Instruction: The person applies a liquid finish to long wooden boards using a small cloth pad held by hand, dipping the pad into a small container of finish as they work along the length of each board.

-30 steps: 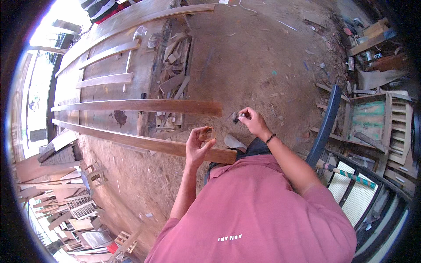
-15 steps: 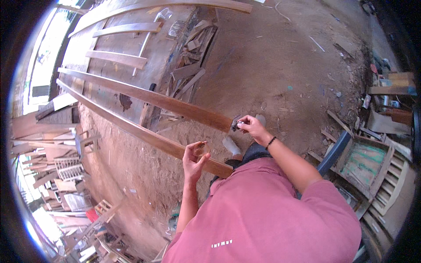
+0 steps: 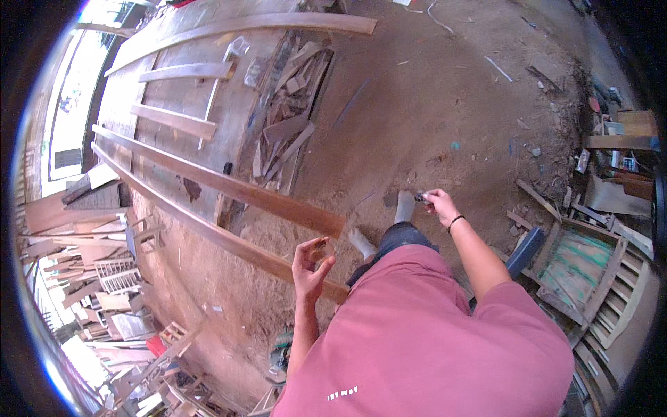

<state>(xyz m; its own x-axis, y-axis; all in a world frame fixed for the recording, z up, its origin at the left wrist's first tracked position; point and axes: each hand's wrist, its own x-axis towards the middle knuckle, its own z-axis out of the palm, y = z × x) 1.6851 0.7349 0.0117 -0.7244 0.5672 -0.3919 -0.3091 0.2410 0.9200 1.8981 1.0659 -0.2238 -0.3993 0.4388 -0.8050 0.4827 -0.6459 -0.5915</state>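
My left hand (image 3: 310, 271) curls its fingers and thumb around a small clear cup (image 3: 324, 251) with a brownish tint; its contents are too small to tell. To the right, my right hand (image 3: 442, 207) pinches a small dark wad (image 3: 421, 198), perhaps a rag, clear of the wood. Two long brown boards slant toward me. The near board (image 3: 243, 257) passes behind my left hand, and its end lies by my shirt. The far board (image 3: 278, 201) ends between my two hands, touched by neither.
Shorter boards (image 3: 174, 121) and another long board (image 3: 243, 24) lie on a wide panel (image 3: 222, 146) at the far left. Wood scraps (image 3: 286, 128) are heaped along its edge. Stacked lumber (image 3: 111, 278) fills the left side. Old wooden frames (image 3: 577, 264) stand at the right.
My right hand has moved right, away from the far board's end, carrying the dark wad. My left hand keeps its grip on the cup. The whole view has shifted slightly.
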